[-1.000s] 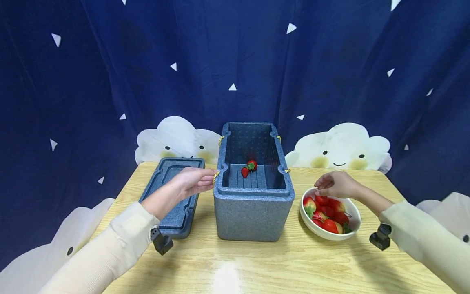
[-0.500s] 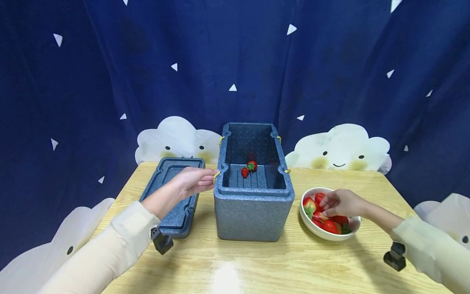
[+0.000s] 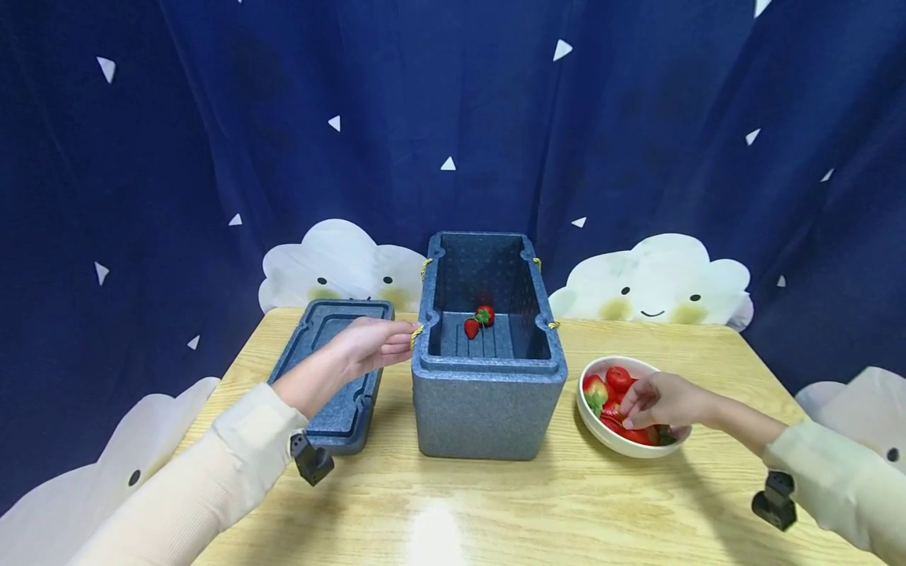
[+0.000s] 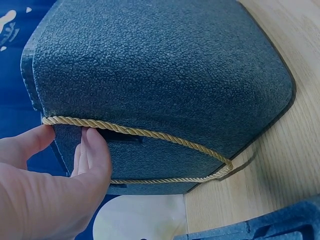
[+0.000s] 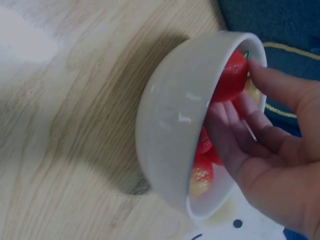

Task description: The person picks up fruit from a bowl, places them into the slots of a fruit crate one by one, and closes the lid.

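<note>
In the head view, my left hand (image 3: pixel 378 346) is at the left side of a blue-grey foam box (image 3: pixel 481 413), near its upper rim. Its fingers are fairly straight; thumb and fingertips touch the box side beside a yellow cord (image 4: pixel 165 137). Two strawberries, the nearer a small strawberry (image 3: pixel 471 328), lie on the box floor. My right hand (image 3: pixel 661 401) reaches into a white bowl (image 3: pixel 602 436) of strawberries. In the right wrist view, thumb and fingers lie around a red strawberry (image 5: pixel 231 77) near the rim; whether they grip it cannot be told.
Left of the box lies its blue-grey lid (image 3: pixel 329 413) on the wooden table (image 3: pixel 495 511). A dark blue curtain (image 3: pixel 453 94) with cloud shapes hangs behind the table. The bowl stands to the right of the box.
My right hand has moved from the bowl's far rim down and right, toward the strawberries at its near right side. My left hand stays by the box.
</note>
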Available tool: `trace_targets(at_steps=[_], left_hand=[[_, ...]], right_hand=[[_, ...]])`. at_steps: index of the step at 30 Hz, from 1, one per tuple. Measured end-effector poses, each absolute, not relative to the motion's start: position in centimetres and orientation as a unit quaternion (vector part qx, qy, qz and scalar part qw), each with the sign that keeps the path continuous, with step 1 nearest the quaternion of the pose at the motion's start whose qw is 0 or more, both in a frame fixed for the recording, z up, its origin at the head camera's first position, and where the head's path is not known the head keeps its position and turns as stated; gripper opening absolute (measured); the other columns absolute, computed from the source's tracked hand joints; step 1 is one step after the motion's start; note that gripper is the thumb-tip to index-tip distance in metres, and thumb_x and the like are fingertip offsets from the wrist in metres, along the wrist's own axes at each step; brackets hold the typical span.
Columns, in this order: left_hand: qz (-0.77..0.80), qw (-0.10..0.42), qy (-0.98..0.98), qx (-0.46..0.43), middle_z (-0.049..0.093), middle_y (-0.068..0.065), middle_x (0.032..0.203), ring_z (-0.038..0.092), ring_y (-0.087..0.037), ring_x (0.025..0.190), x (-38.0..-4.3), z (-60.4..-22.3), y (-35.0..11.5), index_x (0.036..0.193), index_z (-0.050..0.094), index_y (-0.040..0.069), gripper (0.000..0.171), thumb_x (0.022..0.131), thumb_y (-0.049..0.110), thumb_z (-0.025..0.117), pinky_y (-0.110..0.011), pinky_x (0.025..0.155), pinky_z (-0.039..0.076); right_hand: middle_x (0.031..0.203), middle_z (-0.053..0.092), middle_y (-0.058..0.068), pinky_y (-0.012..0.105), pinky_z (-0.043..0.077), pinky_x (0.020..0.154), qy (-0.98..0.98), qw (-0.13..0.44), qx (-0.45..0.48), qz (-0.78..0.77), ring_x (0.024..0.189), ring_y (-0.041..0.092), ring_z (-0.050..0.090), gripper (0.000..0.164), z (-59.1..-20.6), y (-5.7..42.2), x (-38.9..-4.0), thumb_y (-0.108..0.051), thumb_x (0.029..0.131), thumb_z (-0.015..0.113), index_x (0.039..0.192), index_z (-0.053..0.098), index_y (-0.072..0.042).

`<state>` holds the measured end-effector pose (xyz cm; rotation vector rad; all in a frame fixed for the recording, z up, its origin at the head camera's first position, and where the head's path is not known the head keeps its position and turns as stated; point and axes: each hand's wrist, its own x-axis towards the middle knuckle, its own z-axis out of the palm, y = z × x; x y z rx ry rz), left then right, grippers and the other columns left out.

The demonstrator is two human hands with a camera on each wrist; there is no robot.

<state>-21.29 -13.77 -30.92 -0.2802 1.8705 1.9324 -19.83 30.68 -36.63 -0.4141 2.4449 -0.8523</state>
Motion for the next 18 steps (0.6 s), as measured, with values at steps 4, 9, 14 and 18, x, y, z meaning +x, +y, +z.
trace_targets(at_steps=[4,9,14,18], left_hand=[[0.696,0.217,0.677,-0.100,0.059,-0.017,0.130,0.065,-0.008,0.091,-21.3,-30.8,-13.7,0.136,0.043,-0.007,0.048,0.095,0.013,0.057,-0.037,0.111,0.045],[0.693,0.220,0.679,-0.096,0.050,-0.022,0.141,0.065,-0.009,0.095,-21.2,-30.7,-13.7,0.137,0.042,-0.007,0.048,0.096,0.013,0.055,-0.037,0.112,0.044],[0.695,0.220,0.678,-0.099,0.057,-0.018,0.133,0.065,-0.007,0.089,-21.2,-30.7,-13.7,0.136,0.044,-0.007,0.047,0.096,0.013,0.056,-0.037,0.111,0.044],[0.692,0.218,0.680,-0.104,0.057,-0.018,0.133,0.065,-0.007,0.088,-21.2,-30.8,-13.8,0.137,0.044,-0.006,0.047,0.096,0.013,0.055,-0.035,0.110,0.046]], right_hand=[[0.091,0.064,0.005,0.017,0.050,0.067,0.871,0.306,-0.155,-0.352,0.080,0.008,0.056,0.036,-36.9,31.3,-20.2,-0.014,0.081,0.075,0.104,0.060,0.009],[0.090,0.063,0.004,0.017,0.052,0.070,0.849,0.340,-0.156,-0.373,0.080,0.009,0.057,0.038,-37.1,31.8,-20.4,-0.012,0.081,0.075,0.106,0.059,0.012],[0.090,0.064,0.004,0.019,0.054,0.070,0.850,0.346,-0.146,-0.370,0.080,0.010,0.058,0.036,-37.1,31.9,-20.7,-0.012,0.082,0.074,0.107,0.060,0.010],[0.090,0.065,0.005,0.021,0.054,0.070,0.859,0.343,-0.135,-0.356,0.081,0.012,0.057,0.034,-36.9,31.8,-20.8,-0.013,0.082,0.073,0.107,0.061,0.008]])
